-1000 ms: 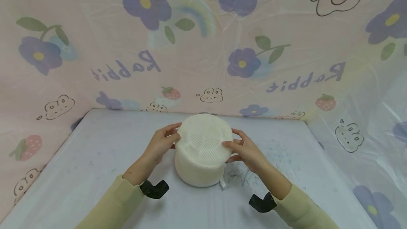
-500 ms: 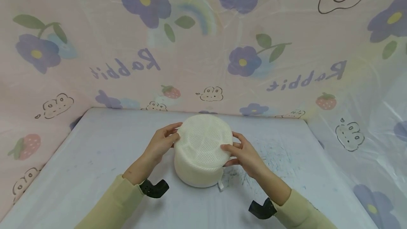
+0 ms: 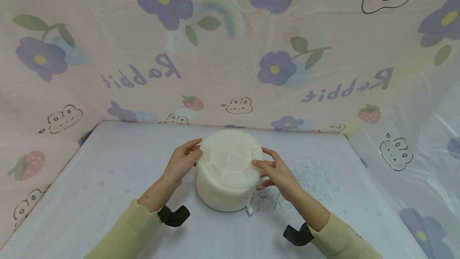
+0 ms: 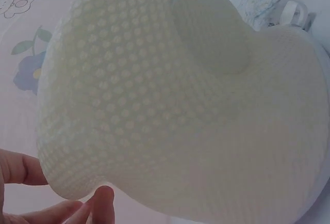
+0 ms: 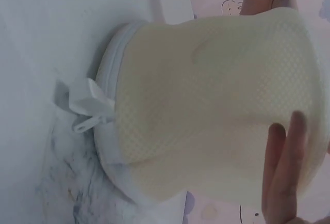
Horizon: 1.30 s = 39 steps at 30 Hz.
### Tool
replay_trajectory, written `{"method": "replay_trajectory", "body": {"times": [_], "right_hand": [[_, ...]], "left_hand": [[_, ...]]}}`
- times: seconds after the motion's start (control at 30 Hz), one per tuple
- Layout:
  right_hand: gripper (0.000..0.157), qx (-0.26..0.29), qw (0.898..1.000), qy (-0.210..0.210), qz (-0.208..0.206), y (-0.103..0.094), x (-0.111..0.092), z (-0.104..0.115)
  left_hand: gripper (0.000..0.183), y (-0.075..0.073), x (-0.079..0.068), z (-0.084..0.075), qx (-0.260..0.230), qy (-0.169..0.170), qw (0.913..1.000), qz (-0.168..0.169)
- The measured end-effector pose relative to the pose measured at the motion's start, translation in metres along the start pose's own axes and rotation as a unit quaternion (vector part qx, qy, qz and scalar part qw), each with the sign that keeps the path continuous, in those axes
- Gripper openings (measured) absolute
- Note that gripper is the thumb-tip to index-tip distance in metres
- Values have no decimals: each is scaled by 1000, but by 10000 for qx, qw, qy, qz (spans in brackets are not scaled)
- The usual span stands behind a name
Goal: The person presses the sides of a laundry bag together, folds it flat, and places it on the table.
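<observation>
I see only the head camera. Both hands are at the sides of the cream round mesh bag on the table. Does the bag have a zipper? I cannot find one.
Observer: Yes. The right wrist view shows a white zipper band round the base of the cream round mesh bag, with a white ribbon pull on it.
Operator: Is the wall of the bag firm or soft?
Observer: It looks soft. The left wrist view shows a deep hollow in the mesh side, away from the left hand.
</observation>
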State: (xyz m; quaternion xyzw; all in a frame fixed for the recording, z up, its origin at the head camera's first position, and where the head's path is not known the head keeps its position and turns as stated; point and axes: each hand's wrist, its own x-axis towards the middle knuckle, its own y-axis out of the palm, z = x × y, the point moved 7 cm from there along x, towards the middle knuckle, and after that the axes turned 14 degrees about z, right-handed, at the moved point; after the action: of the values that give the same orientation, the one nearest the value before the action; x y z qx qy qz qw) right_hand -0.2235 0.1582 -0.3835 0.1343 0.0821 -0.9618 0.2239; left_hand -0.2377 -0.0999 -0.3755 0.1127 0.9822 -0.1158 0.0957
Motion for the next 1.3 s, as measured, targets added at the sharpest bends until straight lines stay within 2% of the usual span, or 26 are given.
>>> {"method": "replay_trajectory", "body": {"times": [0.17,0.3,0.4,0.5,0.6,0.7,0.8,0.9,0.97,1.17,1.3], "right_hand": [[66,-340,9983,10,-483,-13,-2,1],[62,-706,9947,-255,-709,-22,-2,4],[62,-1249,9870,-599,-819,-25,-2,8],[62,-2108,9645,-1150,-1096,-25,-4,16],[64,-2939,9266,-1815,-1486,-24,-9,24],[64,-3500,8894,-2383,-1723,-20,-12,30],[64,-3853,8636,-2716,-1791,-16,-12,32],[65,-4138,8467,-2852,-1745,-13,-9,34],[66,-4304,8389,-2898,-1641,-9,-7,36],[63,-4795,8166,-2976,-1209,3,-3,40],[65,-5035,8067,-2917,-1027,9,0,41]], "left_hand": [[45,-2,-7,-6,847,315,9953,-343],[46,-1,-15,-13,1566,798,9825,-620],[50,1,-20,-20,1985,1290,9685,-769],[53,3,-24,-25,2411,1690,9512,-920],[55,7,-27,-28,2708,1912,9382,-996],[57,10,-30,-30,2871,2016,9310,-1010],[60,13,-31,-30,2914,1991,9310,-932],[64,17,-30,-29,2975,1940,9314,-794],[67,20,-30,-29,3117,1909,9280,-719],[71,30,-30,-30,3755,1988,9032,-611],[72,36,-28,-30,3949,2001,8954,-482]]}}
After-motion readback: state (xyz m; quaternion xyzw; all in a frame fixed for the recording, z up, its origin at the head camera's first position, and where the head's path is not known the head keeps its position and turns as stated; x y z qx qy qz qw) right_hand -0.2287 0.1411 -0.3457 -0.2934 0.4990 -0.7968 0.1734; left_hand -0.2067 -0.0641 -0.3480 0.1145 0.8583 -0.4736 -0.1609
